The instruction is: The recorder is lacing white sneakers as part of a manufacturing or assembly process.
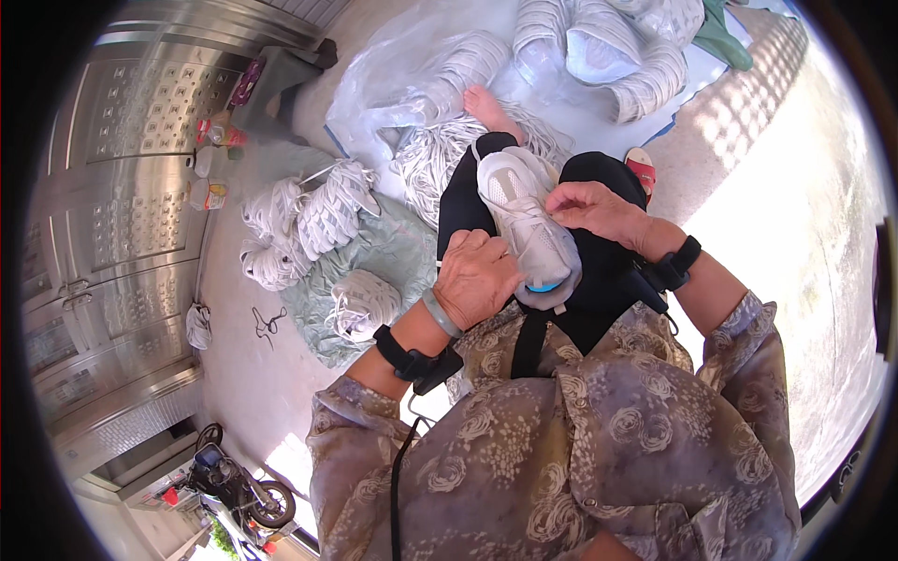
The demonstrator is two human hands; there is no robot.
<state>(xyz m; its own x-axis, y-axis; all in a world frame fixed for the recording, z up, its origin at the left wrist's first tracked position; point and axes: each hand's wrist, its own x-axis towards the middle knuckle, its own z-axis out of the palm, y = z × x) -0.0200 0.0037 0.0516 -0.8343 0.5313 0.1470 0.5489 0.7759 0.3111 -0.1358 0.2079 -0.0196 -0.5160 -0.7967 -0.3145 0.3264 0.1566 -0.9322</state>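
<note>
A white sneaker (540, 245) rests across my lap, its toe pointing away from me and a bit of blue showing inside the heel opening. White shoelace (526, 208) crosses its upper. My left hand (477, 278) is curled closed against the shoe's left side; what its fingers hold is hidden. On the other side, my right hand (594, 210) pinches at the lacing with thumb and forefinger, seemingly on the lace. A heap of loose white laces (432, 168) lies on the floor just past my knees.
Stacked white shoe uppers (468, 64) lie on plastic sheeting at the far side. To the left, bundled white shoes (329, 208) and a single laced shoe (365, 304) sit on a green sheet (398, 245). Metal doors (131, 224) and a parked motorcycle (245, 491) stand farther left.
</note>
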